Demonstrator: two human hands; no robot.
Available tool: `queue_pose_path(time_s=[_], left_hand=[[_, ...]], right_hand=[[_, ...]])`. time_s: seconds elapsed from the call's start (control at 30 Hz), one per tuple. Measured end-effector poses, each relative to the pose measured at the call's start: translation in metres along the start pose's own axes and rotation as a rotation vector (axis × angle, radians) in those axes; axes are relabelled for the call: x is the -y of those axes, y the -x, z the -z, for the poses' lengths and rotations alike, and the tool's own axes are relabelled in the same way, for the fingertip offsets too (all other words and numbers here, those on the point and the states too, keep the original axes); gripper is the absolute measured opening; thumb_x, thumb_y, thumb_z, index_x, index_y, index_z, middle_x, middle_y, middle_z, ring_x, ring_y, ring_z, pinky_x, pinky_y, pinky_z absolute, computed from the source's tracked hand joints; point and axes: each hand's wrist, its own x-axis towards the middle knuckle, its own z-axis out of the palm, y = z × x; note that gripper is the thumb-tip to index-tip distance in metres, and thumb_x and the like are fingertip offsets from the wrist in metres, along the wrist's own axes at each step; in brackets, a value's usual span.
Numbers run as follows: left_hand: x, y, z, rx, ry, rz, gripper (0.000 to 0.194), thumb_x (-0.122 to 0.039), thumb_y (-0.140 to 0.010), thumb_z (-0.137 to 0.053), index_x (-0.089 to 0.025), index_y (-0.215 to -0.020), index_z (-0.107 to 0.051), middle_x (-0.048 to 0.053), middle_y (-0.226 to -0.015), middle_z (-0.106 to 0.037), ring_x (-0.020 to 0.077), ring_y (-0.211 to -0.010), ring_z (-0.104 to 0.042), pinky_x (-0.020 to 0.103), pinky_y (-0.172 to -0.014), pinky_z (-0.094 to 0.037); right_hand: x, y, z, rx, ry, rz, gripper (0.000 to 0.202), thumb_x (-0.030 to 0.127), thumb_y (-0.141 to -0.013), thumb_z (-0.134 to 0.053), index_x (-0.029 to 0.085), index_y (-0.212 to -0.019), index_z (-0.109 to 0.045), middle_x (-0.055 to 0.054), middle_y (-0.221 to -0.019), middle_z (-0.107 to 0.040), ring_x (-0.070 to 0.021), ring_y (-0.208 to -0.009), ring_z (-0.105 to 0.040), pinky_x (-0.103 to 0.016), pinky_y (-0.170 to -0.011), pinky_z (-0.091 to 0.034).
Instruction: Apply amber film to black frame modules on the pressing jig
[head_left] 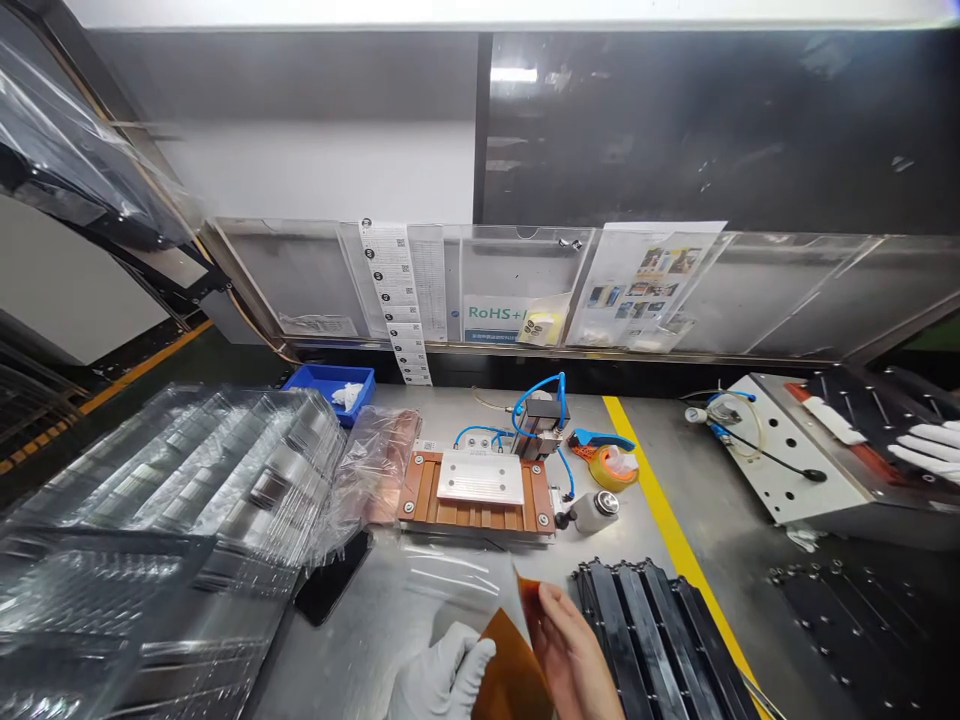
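My left hand [442, 675], in a white glove, pinches the edge of an amber, see-through film sheet [510, 665] low in the view. Bare and close by on the right, my right hand [571, 645] has its thumb and fingers closed on an amber piece of film at its upper corner; whether this is the same sheet or a separate layer I cannot tell. Just beyond my hands, clear strips [454, 575] lie on the metal table. Further back stands a brown fixture [427, 490] with a silver metal block [480, 478] on top.
Stacked clear plastic trays [172, 480] fill the left, beside a black phone [334, 578]. Black ribbed parts [652, 630] lie at right. A bottle [596, 512], yellow tape roll [613, 468] and blue bin [330, 385] stand further back. Another person's gloved hand [930, 448] is far right.
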Motion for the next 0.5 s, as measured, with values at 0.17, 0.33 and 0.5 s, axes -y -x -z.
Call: queue_pose_path(time_s=[0.17,0.33,0.5], left_hand=[[0.027,-0.008,0.032,-0.008,0.020,0.099,0.036,-0.054,-0.095,-0.041,-0.026,-0.084,-0.061,-0.005,-0.064,-0.061,0.0099,-0.055,-0.059,0.017,-0.059,-0.045],[0.073,-0.012,0.070,0.004,-0.122,0.226,0.053,-0.065,-0.093,-0.029,-0.024,-0.095,-0.062,0.000,-0.081,-0.071,0.0134,-0.066,-0.066,0.019,-0.066,-0.049],[0.099,-0.024,0.069,0.293,-0.335,0.131,0.041,-0.057,-0.094,-0.038,-0.030,-0.092,-0.068,-0.003,-0.082,-0.075,0.0171,-0.073,-0.069,0.024,-0.069,-0.048]], right_hand=[[0.030,-0.011,0.041,-0.218,-0.139,0.097,0.028,0.044,-0.065,-0.085,0.028,-0.085,-0.072,0.004,-0.087,-0.078,-0.0171,-0.086,-0.074,-0.027,-0.079,-0.063],[0.084,0.000,0.062,-0.397,-0.272,0.303,0.018,0.040,-0.077,-0.077,0.027,-0.089,-0.073,0.003,-0.088,-0.077,-0.0127,-0.079,-0.072,-0.021,-0.070,-0.062],[0.113,0.007,0.060,-0.461,-0.129,0.420,0.031,0.048,-0.065,-0.085,0.027,-0.082,-0.069,0.004,-0.086,-0.076,-0.0126,-0.080,-0.071,-0.021,-0.075,-0.059]])
